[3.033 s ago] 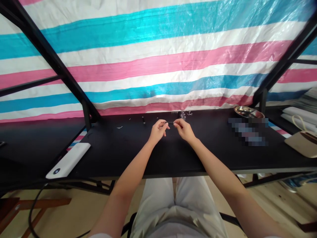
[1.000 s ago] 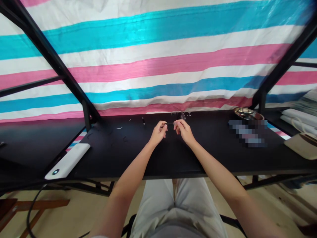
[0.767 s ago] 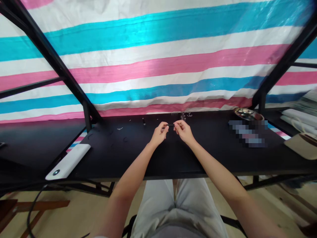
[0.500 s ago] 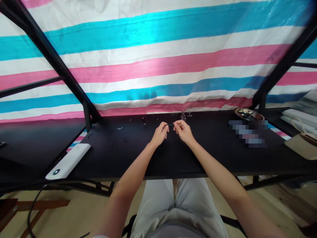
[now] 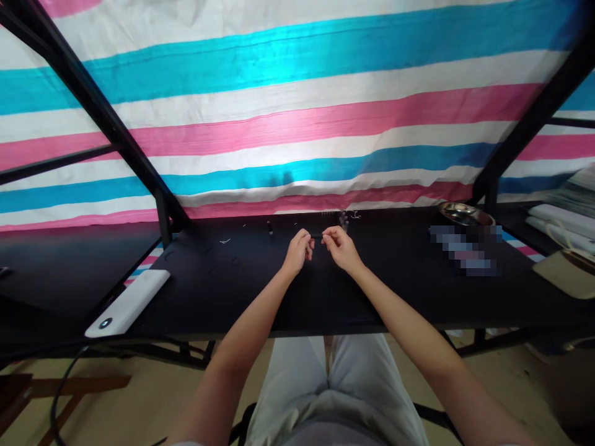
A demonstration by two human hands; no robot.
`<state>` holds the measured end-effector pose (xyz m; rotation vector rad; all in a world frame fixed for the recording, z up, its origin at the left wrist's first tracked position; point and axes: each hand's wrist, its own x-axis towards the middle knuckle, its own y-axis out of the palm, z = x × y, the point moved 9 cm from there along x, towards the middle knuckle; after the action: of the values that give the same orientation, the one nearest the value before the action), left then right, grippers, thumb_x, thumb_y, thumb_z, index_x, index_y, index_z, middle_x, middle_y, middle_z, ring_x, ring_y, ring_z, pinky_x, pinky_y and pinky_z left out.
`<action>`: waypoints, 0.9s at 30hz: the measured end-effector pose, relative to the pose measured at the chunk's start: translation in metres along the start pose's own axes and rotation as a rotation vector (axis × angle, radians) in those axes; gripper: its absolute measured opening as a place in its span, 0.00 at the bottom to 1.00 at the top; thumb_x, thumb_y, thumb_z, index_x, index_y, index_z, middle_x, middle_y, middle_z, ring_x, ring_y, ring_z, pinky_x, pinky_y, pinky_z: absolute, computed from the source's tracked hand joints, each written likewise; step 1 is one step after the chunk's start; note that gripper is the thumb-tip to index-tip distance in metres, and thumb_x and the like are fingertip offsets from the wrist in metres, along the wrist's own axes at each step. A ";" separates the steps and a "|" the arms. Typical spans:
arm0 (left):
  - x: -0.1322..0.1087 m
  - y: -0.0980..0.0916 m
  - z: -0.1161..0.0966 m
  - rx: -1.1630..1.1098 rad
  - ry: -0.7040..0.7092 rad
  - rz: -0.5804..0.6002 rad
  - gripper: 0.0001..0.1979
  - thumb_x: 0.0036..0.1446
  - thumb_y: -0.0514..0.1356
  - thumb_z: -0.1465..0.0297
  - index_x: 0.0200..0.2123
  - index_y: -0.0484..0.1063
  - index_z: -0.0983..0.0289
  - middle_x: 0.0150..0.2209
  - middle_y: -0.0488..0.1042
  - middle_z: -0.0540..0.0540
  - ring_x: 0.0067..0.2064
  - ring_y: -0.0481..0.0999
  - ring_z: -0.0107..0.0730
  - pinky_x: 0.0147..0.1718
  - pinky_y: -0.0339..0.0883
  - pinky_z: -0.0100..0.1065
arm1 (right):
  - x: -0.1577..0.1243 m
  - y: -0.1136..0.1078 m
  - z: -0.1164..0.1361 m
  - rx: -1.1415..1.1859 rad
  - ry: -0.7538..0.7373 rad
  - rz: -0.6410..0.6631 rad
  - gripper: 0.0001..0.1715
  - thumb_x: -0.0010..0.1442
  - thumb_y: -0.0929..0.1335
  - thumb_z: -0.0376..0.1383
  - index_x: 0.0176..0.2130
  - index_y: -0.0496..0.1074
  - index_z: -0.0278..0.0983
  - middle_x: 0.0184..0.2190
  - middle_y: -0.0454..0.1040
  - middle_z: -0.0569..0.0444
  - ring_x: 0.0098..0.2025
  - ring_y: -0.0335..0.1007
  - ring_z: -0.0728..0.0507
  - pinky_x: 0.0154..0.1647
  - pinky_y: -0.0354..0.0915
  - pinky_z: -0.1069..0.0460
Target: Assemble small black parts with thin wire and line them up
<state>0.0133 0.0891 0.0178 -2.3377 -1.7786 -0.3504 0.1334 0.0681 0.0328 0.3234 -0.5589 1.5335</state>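
A short, thin black piece (image 5: 317, 235) spans the gap between my two hands, above the middle of the black table (image 5: 325, 303). My left hand (image 5: 299, 251) pinches its left end, and my right hand (image 5: 341, 248) pinches the right end. What the piece is cannot be made out. Just behind my right hand lies a cluster of small dark parts (image 5: 344, 219), with white thread-like scraps (image 5: 356, 215) beside it. A small dark cylinder (image 5: 269, 227) with a pale end is to the left of my left hand.
At the table's left edge lies a long white device (image 5: 130, 302). A shiny metal bowl (image 5: 466, 215) and a blurred-out item (image 5: 465, 249) are on the right, with a beige bag (image 5: 564, 272) farther right. Striped sheeting (image 5: 297, 133) and black frame bars (image 5: 100, 114) stand behind.
My right hand has shifted slightly left, bringing the hands a little closer together. The fingers of my left hand have curled slightly differently around the black piece.
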 end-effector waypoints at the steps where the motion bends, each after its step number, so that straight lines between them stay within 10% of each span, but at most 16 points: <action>1: 0.000 0.000 0.000 -0.005 -0.001 -0.004 0.11 0.57 0.48 0.64 0.25 0.57 0.64 0.21 0.63 0.45 0.14 0.61 0.17 0.14 0.52 0.24 | 0.000 0.000 0.002 -0.014 -0.011 -0.001 0.12 0.59 0.62 0.44 0.38 0.63 0.38 0.28 0.68 0.56 0.25 0.62 0.51 0.26 0.59 0.55; 20: 0.003 -0.027 -0.003 0.040 0.025 -0.219 0.11 0.56 0.50 0.64 0.25 0.56 0.63 0.20 0.61 0.43 0.13 0.58 0.16 0.13 0.50 0.23 | 0.002 -0.017 0.019 -0.291 -0.230 -0.035 0.14 0.62 0.59 0.39 0.45 0.67 0.39 0.39 0.71 0.49 0.39 0.69 0.45 0.41 0.65 0.48; 27: -0.002 -0.014 -0.004 0.314 0.054 -0.102 0.12 0.55 0.53 0.61 0.27 0.59 0.63 0.18 0.57 0.43 0.16 0.57 0.18 0.17 0.51 0.23 | 0.001 -0.021 0.026 -0.284 -0.201 -0.097 0.14 0.62 0.60 0.41 0.43 0.69 0.40 0.40 0.72 0.49 0.42 0.67 0.44 0.46 0.64 0.46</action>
<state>-0.0007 0.0900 0.0213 -2.0100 -1.7839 -0.1343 0.1510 0.0542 0.0580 0.2821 -0.8961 1.3150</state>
